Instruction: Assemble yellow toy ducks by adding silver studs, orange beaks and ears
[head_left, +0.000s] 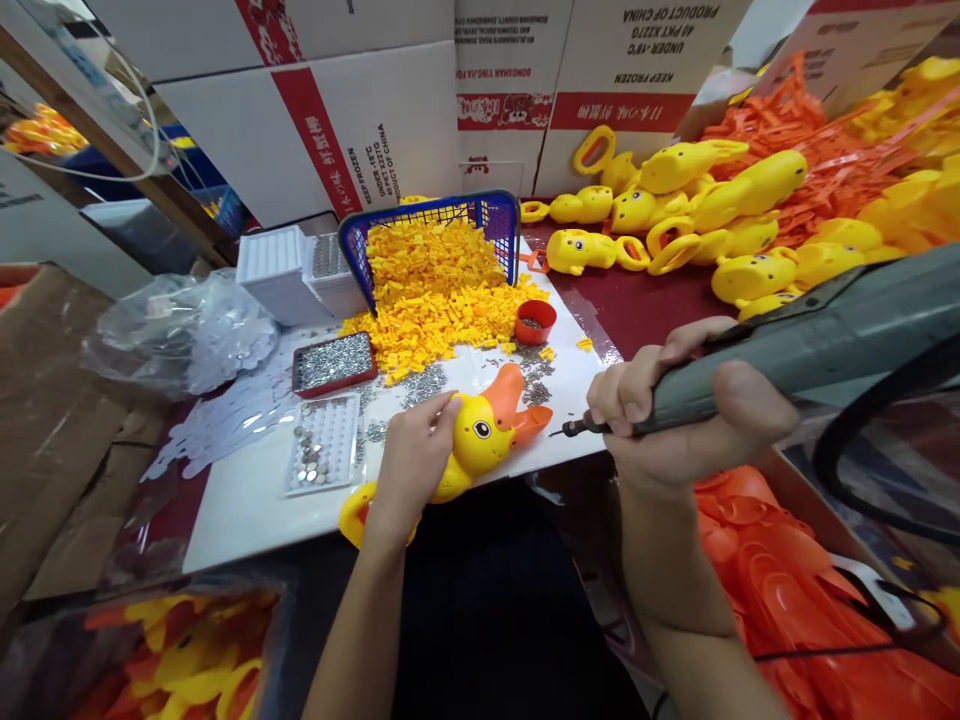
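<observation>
My left hand (414, 455) is closed around a yellow toy duck (480, 440) with an open orange beak, lying at the table's front edge. The duck's looped yellow handle (352, 515) sticks out to the left below my wrist. In my right hand (675, 410) is a grey electric screwdriver (810, 325), held level, fingers wrapped around its body. Its thin bit points left toward the beak, a short gap away from it. Loose small screws (536, 385) lie on the white board just behind the beak.
A blue basket (517, 240) spills small yellow parts (442, 300). Nearby are a red cup (535, 322), a red tray (334, 363) of metal pieces and a white tray (341, 440) with round discs. Yellow ducks (585, 250) are piled at right; orange parts (780, 590) fill a box below.
</observation>
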